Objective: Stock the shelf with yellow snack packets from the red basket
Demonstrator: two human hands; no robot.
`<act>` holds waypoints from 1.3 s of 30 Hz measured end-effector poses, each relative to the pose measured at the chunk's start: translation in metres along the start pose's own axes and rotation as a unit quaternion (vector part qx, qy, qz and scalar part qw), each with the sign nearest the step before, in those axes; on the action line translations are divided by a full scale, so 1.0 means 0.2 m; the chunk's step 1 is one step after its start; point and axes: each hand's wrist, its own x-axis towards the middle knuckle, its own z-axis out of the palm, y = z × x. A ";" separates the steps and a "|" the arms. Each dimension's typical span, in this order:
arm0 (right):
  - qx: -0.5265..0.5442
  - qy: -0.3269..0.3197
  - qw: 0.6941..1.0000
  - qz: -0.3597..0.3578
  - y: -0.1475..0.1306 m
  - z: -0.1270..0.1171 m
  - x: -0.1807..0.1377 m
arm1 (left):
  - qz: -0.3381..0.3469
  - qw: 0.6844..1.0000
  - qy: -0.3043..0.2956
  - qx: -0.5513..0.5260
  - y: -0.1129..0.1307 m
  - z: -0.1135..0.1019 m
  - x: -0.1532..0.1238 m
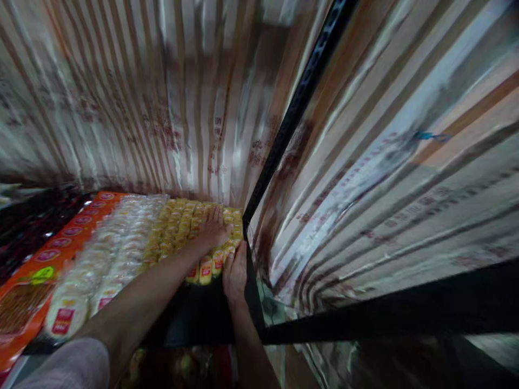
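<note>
Rows of small yellow wrapped packets [205,269] with red labels stand on the black shelf [190,313]. My left hand [214,232] lies flat over the top of these packets, fingers stretched toward the back. Against their right front end rests my right hand [235,273], its fingers extended and held close together beside the corner post. I see no packet gripped in either hand. Left of the yellow rows are larger clear-wrapped oval packets [67,319] with red labels, partly hidden by my left forearm.
A black slotted post [292,108] rises at the shelf corner, and a dark rail [389,308] runs off to the right. Pleated printed sheeting [194,108] hangs behind. Orange packages [68,237] and dark wrapped goods [28,232] lie at the left.
</note>
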 end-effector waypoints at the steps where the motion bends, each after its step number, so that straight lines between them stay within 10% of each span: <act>1: 0.002 0.004 1.000 -0.002 0.00 0.00 0.00 | 0.003 1.000 0.002 0.004 0.00 0.01 0.00; 30: 0.009 0.010 1.000 -0.013 0.02 0.00 0.02 | 0.086 0.994 0.049 -0.040 0.00 0.06 -0.03; 39: 0.023 0.015 1.000 -0.014 0.03 0.01 0.03 | 0.053 0.998 0.025 -0.032 -0.21 -0.06 -0.20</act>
